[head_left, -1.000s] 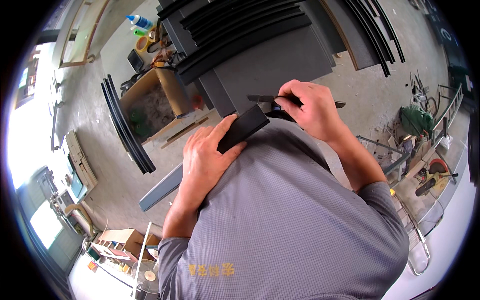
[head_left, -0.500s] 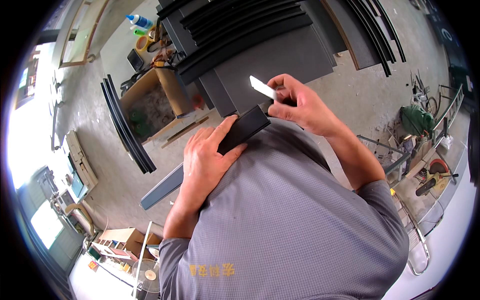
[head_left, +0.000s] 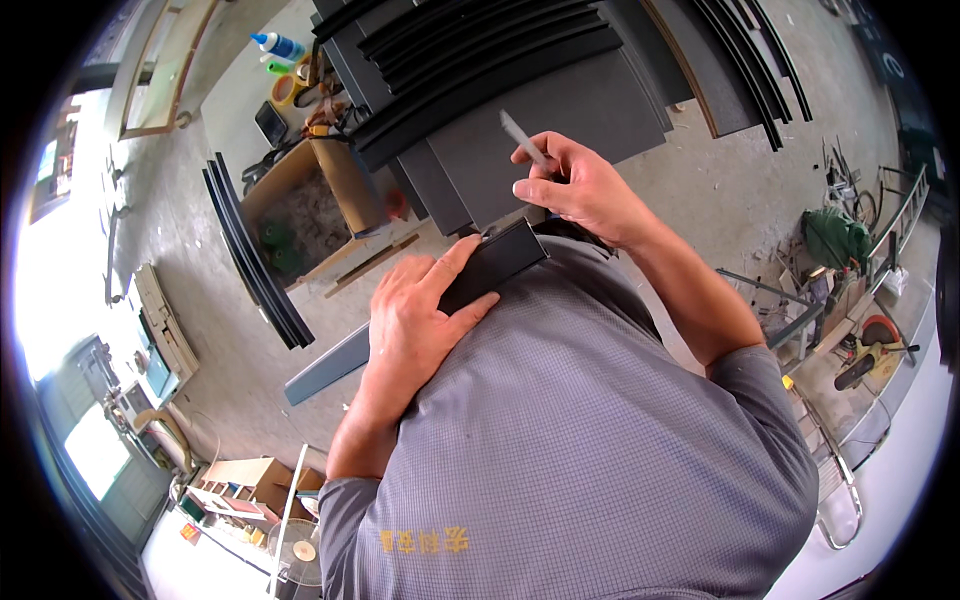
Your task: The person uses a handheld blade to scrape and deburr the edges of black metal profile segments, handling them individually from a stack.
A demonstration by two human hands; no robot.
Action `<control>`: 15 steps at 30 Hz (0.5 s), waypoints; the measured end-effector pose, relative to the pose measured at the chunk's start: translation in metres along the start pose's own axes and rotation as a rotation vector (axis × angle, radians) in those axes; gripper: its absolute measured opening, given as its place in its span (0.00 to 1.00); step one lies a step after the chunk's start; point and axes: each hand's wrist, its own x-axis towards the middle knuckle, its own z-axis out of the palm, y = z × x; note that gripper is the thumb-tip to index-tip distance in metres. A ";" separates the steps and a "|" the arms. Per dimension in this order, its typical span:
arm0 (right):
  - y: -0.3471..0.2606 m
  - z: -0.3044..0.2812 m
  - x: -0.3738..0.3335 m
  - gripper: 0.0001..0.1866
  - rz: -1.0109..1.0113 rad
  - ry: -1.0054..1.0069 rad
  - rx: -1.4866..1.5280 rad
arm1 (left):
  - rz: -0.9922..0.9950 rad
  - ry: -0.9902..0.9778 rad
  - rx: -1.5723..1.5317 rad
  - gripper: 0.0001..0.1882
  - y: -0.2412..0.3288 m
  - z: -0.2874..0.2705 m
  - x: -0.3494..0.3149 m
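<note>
Cardboard box (head_left: pixel 310 205): open, brown, on the floor upper left.
Glue bottle (head_left: pixel 278 45): white with blue cap, above the box.
Left hand (head_left: pixel 420 310): flat, fingers spread, pressing the dark panel (head_left: pixel 495 265) against the person's chest.
Right hand (head_left: pixel 575 185): closed, pinching a pale thin blade (head_left: pixel 522 135) above the panel's end.

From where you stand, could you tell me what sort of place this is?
Probably a workshop: stacked dark panels lie on a dusty concrete floor, tools and a grinder sit to the right, and glue bottles stand nearby.

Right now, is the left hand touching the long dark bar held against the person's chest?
Touching. The head view shows the left hand lying flat on the dark bar, fingers spread along its top face with no gap between them.
</note>
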 end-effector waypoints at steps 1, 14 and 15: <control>-0.001 0.001 0.002 0.21 -0.037 0.013 -0.003 | -0.002 -0.001 -0.003 0.34 0.000 -0.001 0.001; 0.013 0.011 -0.029 0.07 -0.345 0.111 -0.270 | -0.037 0.031 -0.133 0.33 -0.010 0.009 -0.002; 0.014 0.011 -0.029 0.08 -0.368 0.130 -0.272 | -0.048 0.023 -0.139 0.33 -0.010 0.009 -0.002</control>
